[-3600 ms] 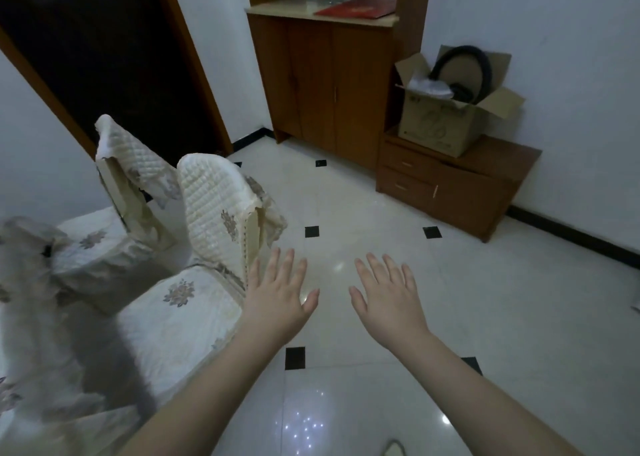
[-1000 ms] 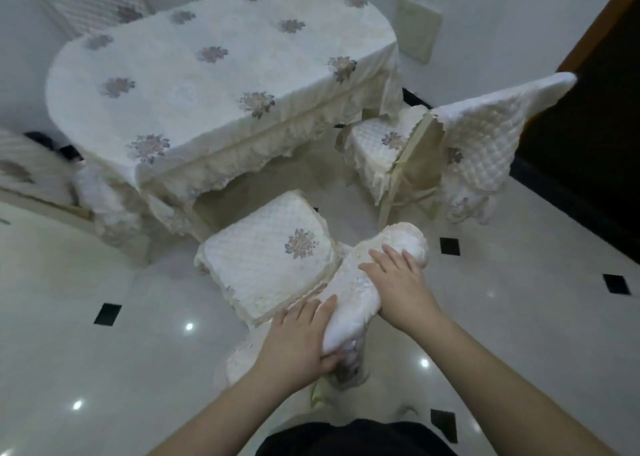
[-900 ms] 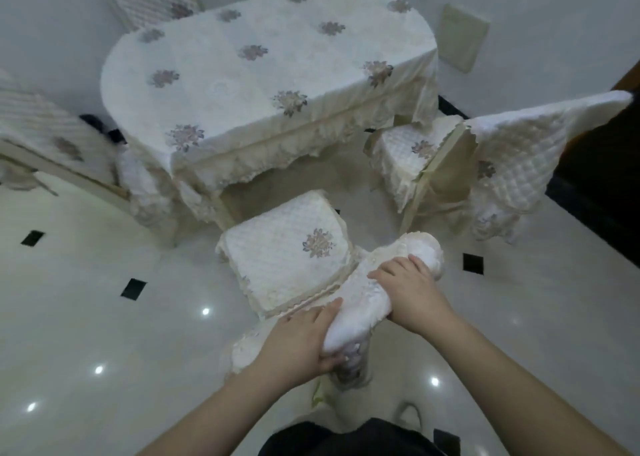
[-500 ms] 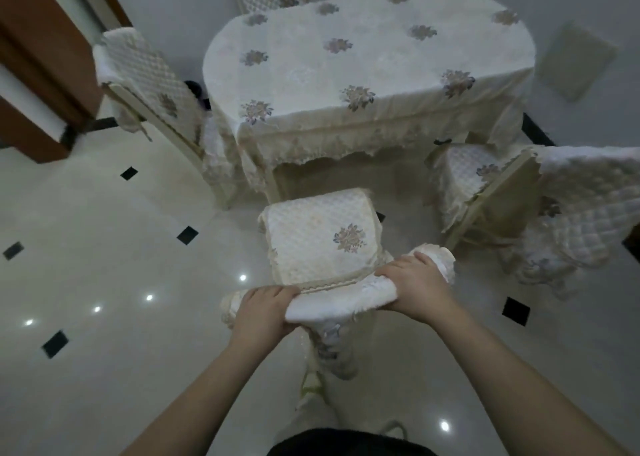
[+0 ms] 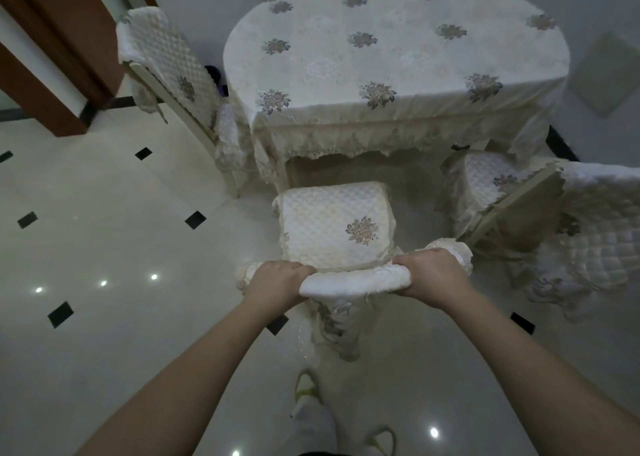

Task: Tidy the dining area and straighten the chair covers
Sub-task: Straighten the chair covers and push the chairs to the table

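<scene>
single head-worn wide-angle view, looking forward and steeply down, close over both hands (image 5: 429,274) on chair back (image 5: 353,282), table (image 5: 398,57) farther ahead, edges distorted

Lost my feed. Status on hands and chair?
Left hand and right hand both grip the covered chair back. Chair faces table. Nothing between them.

Cream tablecloth (image 5: 398,57) is marked with scattered grey-brown flower motifs and edged with a lace fringe. Chair covers (image 5: 332,223) are seen in cream, quilted in a diamond pattern, each with one grey-brown flower. Floor (image 5: 104,248) is laid in glossy off-white tiles set with small black squares. Door frame (image 5: 41,57) is shown in reddish brown.
</scene>
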`<state>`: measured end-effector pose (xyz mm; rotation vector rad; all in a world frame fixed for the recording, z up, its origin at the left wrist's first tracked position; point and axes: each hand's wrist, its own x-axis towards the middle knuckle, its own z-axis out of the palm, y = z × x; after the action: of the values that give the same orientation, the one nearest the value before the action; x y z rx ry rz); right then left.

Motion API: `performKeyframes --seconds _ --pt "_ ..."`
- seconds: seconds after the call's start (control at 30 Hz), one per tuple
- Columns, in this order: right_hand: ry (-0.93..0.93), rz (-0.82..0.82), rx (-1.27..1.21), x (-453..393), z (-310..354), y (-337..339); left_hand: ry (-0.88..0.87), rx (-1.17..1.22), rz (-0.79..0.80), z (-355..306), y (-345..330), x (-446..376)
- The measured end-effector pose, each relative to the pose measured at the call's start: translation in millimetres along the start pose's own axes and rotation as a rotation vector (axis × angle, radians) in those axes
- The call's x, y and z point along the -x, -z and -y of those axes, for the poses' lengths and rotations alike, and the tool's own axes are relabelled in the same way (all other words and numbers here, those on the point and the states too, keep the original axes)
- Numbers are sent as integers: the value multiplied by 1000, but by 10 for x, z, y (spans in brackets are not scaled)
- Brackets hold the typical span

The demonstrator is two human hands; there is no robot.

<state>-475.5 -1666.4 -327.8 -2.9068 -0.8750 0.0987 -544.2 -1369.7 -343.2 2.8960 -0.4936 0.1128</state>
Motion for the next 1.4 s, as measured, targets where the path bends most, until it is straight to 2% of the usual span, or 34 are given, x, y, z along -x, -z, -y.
performKeyframes --seconds 0.17,0.27,0.37,0.5,0.73,0.9,1.03,1.23,1.4 --pt "-29 -21 -14 -180 8 -16 -26 -11 29 216 48 -192" --pt "-71 27 54 -410 3 76 3 -25 50 373 106 -383" --pt "-119 18 20 -679 -34 189 35 -52 83 499 239 -616" --pt "-145 49 6 -948 -125 291 -24 -76 55 618 312 -890" --pt "-145 -42 -29 -1172 -408 174 -81 -80 89 726 202 -1252" --pt "-153 13 0 -1574 -566 214 -14 -108 56 873 222 -1597" --pt "-126 29 -21 -1831 -870 240 62 -163 141 724 257 -1901" --pt "-84 31 -49 -2156 -1334 274 105 -188 139 639 119 -2305" --pt "-42 51 30 -2428 -1291 333 94 -150 59 938 128 -2457"
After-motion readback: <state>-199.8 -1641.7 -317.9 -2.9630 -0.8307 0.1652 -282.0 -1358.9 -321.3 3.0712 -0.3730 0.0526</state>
